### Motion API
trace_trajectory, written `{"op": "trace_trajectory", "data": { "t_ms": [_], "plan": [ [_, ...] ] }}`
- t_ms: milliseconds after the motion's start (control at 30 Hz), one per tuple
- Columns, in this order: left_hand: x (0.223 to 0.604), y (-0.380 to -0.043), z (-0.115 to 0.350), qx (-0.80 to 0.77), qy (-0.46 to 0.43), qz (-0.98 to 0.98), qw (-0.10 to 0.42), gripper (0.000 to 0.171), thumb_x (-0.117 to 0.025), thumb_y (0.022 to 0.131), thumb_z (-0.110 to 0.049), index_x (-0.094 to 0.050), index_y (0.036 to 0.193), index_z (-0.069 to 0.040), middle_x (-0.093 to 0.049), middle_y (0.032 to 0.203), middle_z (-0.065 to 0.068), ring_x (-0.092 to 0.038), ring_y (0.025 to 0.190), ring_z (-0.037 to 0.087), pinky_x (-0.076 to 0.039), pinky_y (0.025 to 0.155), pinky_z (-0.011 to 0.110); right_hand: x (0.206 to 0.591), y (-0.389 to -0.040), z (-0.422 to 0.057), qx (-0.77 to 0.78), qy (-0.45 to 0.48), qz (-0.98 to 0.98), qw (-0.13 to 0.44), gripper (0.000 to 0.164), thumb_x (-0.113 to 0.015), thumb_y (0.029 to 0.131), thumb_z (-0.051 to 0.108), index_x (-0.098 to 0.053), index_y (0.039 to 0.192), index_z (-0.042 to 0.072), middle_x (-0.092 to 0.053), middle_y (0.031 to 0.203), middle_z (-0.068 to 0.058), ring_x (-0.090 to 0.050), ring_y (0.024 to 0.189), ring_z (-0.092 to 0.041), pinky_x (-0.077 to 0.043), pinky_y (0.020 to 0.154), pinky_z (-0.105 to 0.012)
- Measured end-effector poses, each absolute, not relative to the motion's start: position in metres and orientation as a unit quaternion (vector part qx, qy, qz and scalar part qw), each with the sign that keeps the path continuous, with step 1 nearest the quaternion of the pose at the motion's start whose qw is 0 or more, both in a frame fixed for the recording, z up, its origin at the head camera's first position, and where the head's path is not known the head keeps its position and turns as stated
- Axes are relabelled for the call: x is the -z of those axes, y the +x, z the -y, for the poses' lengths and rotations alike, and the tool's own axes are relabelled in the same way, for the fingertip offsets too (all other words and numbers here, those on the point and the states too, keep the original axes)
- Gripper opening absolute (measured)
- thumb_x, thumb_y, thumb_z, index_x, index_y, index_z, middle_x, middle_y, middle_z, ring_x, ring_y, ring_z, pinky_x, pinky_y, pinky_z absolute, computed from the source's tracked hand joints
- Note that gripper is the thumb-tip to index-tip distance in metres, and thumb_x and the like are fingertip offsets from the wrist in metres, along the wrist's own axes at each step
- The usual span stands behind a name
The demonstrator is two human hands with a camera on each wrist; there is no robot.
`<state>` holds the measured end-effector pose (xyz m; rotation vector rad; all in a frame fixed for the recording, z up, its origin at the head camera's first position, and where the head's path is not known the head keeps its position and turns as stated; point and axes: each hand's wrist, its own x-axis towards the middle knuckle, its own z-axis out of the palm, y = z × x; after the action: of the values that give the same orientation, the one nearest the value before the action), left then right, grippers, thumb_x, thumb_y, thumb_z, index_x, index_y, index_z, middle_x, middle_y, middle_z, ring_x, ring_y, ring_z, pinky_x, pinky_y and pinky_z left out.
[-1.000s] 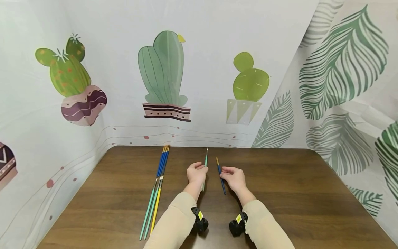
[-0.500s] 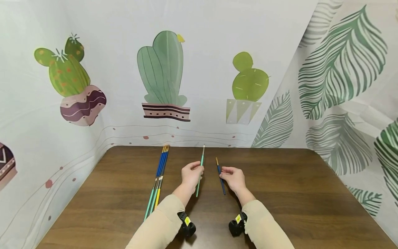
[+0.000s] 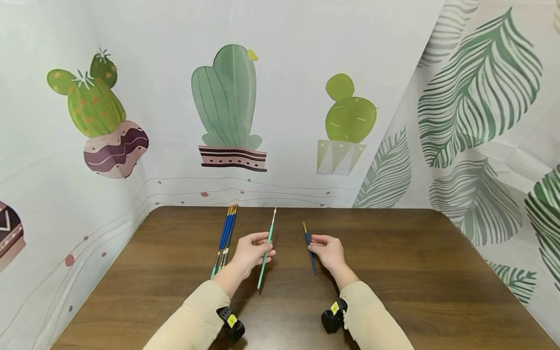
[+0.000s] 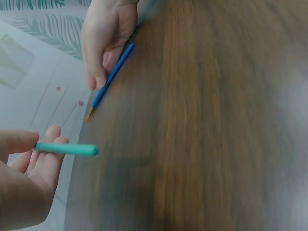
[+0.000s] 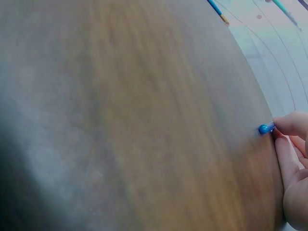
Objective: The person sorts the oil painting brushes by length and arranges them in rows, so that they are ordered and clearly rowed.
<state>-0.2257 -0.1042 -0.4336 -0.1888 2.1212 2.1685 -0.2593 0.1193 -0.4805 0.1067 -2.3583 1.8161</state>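
Observation:
In the head view, my left hand (image 3: 250, 253) pinches a mint-green paintbrush (image 3: 265, 265), its pale tip pointing to the back of the table. The brush's handle end (image 4: 79, 149) juts from between thumb and fingers in the left wrist view. My right hand (image 3: 329, 251) holds a blue paintbrush (image 3: 313, 262) with thumb and fingertips, its golden bristles pointing away from me. Left of my left hand lies a row of several blue paintbrushes (image 3: 227, 228). Nearer to me, more paintbrushes (image 3: 216, 265) lie partly hidden behind my left hand and sleeve.
The brown wooden table (image 3: 393, 272) reaches back to a white cloth (image 3: 288, 97) printed with cacti and leaves. A black wrist camera (image 3: 232, 324) is strapped to my left wrist, another camera (image 3: 334, 316) to my right.
My left hand has moved left and toward me with the mint-green paintbrush, covering more of the nearer brushes. My right hand with the blue paintbrush has stayed nearly still.

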Motion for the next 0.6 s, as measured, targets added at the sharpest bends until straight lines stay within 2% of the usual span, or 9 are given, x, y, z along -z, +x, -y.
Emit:
{"op": "trace_trajectory", "data": {
  "t_ms": [233, 600],
  "plan": [
    [0.424, -0.213, 0.128, -0.698, -0.051, -0.711, 0.069, 0.045, -0.058, 0.087, 0.004, -0.049, 0.13, 0.006, -0.058, 0.099, 0.015, -0.067, 0.071, 0.014, -0.059, 0.067, 0.039, 0.479, -0.262, -0.116, -0.59, -0.01, 0.806, 0.054, 0.031, -0.071, 0.075, 0.0, -0.068, 0.106, -0.007, -0.07, 0.099, -0.022, -0.07, 0.091, -0.027, -0.056, 0.076, -0.026],
    [0.418, -0.196, 0.158, -0.673, -0.076, -0.735, 0.039, 0.037, -0.053, 0.091, -0.003, -0.051, 0.126, 0.007, -0.06, 0.104, 0.024, -0.069, 0.074, 0.018, -0.059, 0.065, 0.036, 0.48, -0.262, -0.114, -0.589, -0.016, 0.806, 0.054, 0.031, -0.071, 0.075, -0.001, -0.069, 0.105, -0.007, -0.071, 0.099, -0.022, -0.07, 0.09, -0.026, -0.056, 0.074, -0.025]
  ]
}}
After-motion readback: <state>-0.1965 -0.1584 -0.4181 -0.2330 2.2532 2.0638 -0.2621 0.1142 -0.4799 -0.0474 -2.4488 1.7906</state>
